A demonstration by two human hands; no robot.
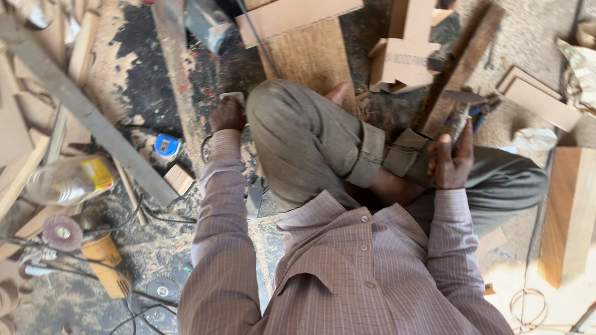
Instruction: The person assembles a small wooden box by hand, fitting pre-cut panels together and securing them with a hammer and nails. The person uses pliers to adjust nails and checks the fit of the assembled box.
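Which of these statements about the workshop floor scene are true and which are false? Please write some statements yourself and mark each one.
1. The right hand holds a tool with a blue handle part. True.
2. The left hand rests on the plastic bottle. False: the plastic bottle lies apart on the floor; the left hand is down beside the knee, on a small pale block.
3. A blue tape measure lies on the floor left of the left arm. True.
4. The person wears a plain green shirt. False: the shirt is striped, brownish pink.
5. Sawdust covers much of the floor. True.
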